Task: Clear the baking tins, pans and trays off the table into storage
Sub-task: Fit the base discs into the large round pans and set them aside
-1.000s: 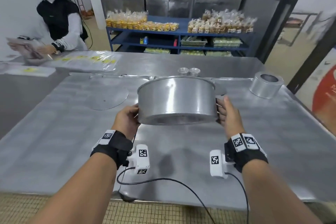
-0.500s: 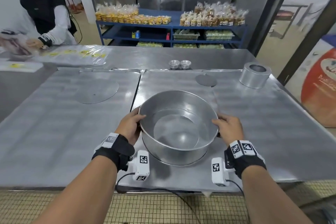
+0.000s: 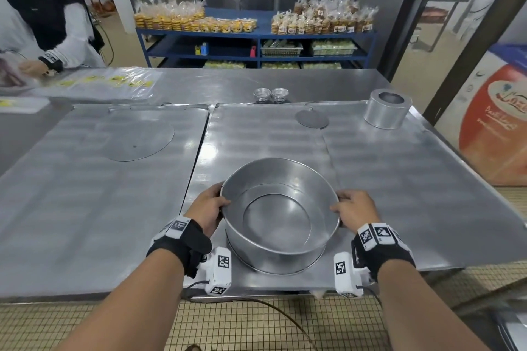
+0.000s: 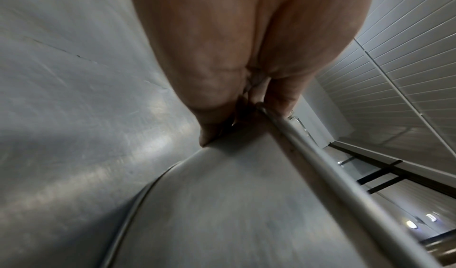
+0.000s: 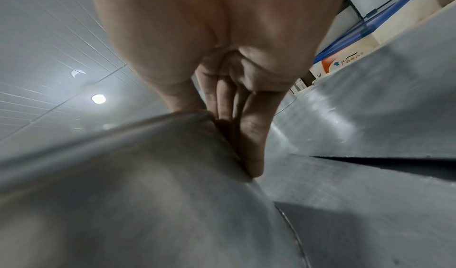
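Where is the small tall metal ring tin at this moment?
In the head view, the small tall round metal tin stands far right on the steel table, beside a small flat metal disc.

Left hand (image 4: 222, 47) pinches tin rim (image 4: 320, 170) — table (image 4: 61, 96) beside.

The round pan (image 3: 281, 216) and table (image 3: 85, 194) are plain silver-grey; the shelves (image 3: 256, 45) are blue; the wrist bands (image 3: 182, 242) are black with black-and-white checker tags.

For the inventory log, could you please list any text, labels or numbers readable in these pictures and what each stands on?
Nothing can be read for certain.
Orange and white sign at the right: cursive script, too blurred to read.
Wrist markers: black and white square codes, no letters.
Other person's cuff: small white print, unreadable.
Packet labels on the blue shelf: too small.
Large round tin: no marking visible.
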Tool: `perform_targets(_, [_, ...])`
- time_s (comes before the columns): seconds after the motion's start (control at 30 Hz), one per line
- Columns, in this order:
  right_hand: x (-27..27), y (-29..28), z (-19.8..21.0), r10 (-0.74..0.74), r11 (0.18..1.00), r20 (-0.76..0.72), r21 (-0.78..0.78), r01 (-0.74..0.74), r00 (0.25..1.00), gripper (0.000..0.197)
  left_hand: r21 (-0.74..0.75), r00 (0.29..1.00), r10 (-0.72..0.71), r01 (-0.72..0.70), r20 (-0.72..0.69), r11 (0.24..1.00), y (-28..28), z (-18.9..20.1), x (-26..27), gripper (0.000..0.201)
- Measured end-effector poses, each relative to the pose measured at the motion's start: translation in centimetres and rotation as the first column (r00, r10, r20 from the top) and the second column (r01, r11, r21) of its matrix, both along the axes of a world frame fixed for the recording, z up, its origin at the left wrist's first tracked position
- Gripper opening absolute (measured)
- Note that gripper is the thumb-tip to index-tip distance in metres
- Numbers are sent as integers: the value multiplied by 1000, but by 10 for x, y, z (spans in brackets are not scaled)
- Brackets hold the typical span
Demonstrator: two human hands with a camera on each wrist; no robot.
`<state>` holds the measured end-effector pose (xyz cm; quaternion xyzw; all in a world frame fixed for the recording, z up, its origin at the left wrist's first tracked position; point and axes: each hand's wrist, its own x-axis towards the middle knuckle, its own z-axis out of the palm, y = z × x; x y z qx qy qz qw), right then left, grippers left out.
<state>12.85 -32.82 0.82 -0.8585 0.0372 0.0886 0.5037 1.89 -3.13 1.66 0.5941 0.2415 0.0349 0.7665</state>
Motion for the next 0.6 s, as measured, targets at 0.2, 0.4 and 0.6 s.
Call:
perform_targets(0.2, [10, 3, 11, 26, 996, -49, -89, -30, 998, 17, 71, 997, -38, 43, -72, 997, 6, -2, 5, 52])
perform_targets(0.4, [44, 29, 43, 261, 802, -209, -497, -333, 942, 26, 298, 924, -236, 326, -301, 897, 34, 19, 25, 28])
perform_targets(0.6, [80, 76, 73, 337, 540, -328, -700, -466, 883, 42, 460, 722, -345, 664, -600, 590, 83, 61, 59, 23])
